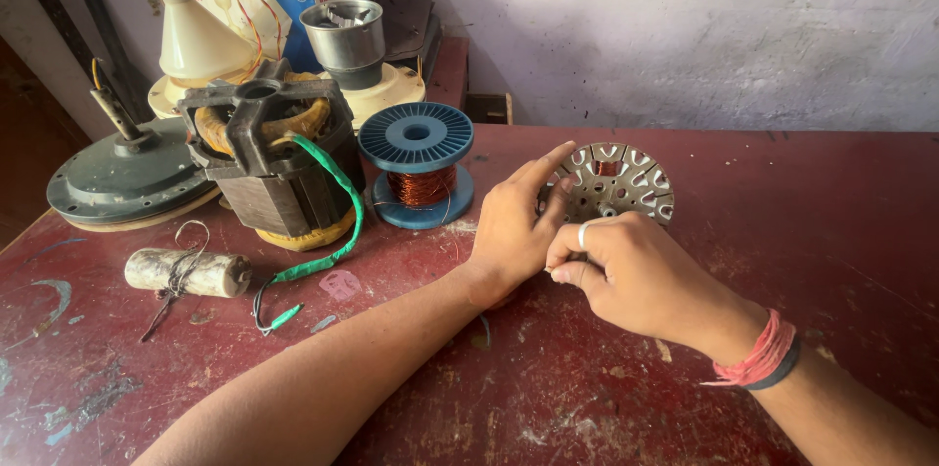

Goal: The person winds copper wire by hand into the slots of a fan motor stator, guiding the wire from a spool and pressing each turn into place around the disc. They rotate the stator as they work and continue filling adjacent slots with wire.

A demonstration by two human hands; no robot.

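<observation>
I see left hand [509, 231] and right hand [626, 275] fingers pinching stator [611, 182]: stiff, heavy steel, thin fragile wire; I'd grip rim

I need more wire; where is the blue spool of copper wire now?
The blue spool stands on the red table, between the motor stator and the left hand.

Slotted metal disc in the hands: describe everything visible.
The slotted metal disc is round, silver-grey, like stamped steel, with keyhole-shaped slots ringing its edge. Copper wire shows in one top slot. It stands tilted on edge over the red table. The left hand steadies its left rim; the right hand covers its lower edge.
</observation>
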